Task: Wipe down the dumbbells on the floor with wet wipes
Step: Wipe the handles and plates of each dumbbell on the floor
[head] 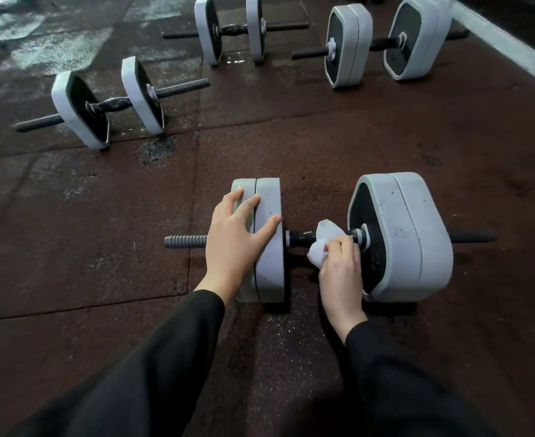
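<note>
On the rubber floor [102, 247], the nearest dumbbell [398, 238] is steadied by the flat, released left hand [231, 238] while its handle [300, 238] is rubbed with a wet wipe [321, 244] pinched in the right hand [338, 272]; the plates likely call for wiping next.

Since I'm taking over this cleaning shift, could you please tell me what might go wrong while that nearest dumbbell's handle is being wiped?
1. The right hand works the wet wipe close to the right weight plates; fingers could get pinched if the dumbbell shifts.
2. Only the left hand, pressing flat on the left plates, steadies it, so it may slide.
3. The rubber floor shows wet patches, likely slippery.
</note>
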`<control>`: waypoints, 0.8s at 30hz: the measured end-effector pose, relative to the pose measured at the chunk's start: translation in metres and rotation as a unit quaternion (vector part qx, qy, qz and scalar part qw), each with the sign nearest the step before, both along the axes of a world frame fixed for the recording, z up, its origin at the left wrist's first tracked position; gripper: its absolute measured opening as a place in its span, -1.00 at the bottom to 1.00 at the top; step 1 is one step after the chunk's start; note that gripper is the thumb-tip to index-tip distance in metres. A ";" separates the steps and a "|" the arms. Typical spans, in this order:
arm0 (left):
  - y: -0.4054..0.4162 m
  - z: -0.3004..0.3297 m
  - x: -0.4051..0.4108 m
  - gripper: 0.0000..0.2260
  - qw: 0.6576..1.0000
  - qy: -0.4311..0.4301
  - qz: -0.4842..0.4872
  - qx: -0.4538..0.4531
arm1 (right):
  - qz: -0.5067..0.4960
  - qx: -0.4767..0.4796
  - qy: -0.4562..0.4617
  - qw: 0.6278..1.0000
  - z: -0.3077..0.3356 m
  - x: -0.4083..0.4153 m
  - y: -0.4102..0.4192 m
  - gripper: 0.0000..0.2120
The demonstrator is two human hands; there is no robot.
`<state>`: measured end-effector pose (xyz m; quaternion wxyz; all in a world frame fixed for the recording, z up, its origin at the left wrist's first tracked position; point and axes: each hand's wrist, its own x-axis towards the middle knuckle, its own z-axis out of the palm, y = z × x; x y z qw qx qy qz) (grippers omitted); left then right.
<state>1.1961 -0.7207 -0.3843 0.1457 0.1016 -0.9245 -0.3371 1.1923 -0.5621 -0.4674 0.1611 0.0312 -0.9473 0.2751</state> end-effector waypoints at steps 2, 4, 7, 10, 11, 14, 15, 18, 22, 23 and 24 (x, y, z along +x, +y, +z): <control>0.000 0.000 0.000 -0.56 1.000 0.001 0.001 0.002 | -0.005 -0.001 -0.007 1.000 0.005 0.000 -0.003 -0.79; 0.000 0.000 0.000 -0.56 1.000 0.001 -0.001 0.006 | -0.015 0.001 0.005 1.000 0.009 -0.001 0.000 -0.86; -0.001 0.000 0.000 -0.56 1.000 0.004 0.000 0.001 | -0.001 0.012 0.018 1.000 0.016 -0.004 0.005 -0.80; -0.001 -0.001 0.000 -0.56 1.000 0.005 0.000 0.000 | 0.042 0.016 0.023 0.999 0.019 -0.011 0.001 -0.75; -0.001 0.000 0.000 -0.56 1.000 0.005 -0.002 0.000 | 0.048 0.019 0.019 0.998 0.020 -0.012 -0.002 -0.75; -0.001 -0.001 0.000 -0.55 1.000 0.004 0.000 0.000 | 0.050 0.059 0.016 0.997 0.020 -0.006 -0.011 -0.71; -0.001 -0.001 0.000 -0.55 1.000 0.005 0.001 0.000 | 0.054 0.082 0.011 0.995 0.019 -0.002 -0.013 -0.69; -0.001 -0.001 0.000 -0.55 1.000 0.005 0.003 -0.001 | 0.053 0.142 -0.003 0.988 0.013 -0.004 -0.012 -0.70; -0.001 -0.002 0.000 -0.55 1.000 0.004 0.003 -0.002 | 0.039 0.110 -0.097 0.988 0.031 -0.020 -0.008 -0.65; -0.001 -0.002 -0.001 -0.55 1.000 0.003 0.003 -0.002 | 0.026 0.114 -0.114 0.987 0.032 -0.024 -0.006 -0.67; -0.001 -0.002 -0.001 -0.55 1.000 0.003 0.003 -0.002 | 0.015 0.124 -0.122 0.985 0.032 -0.025 -0.004 -0.68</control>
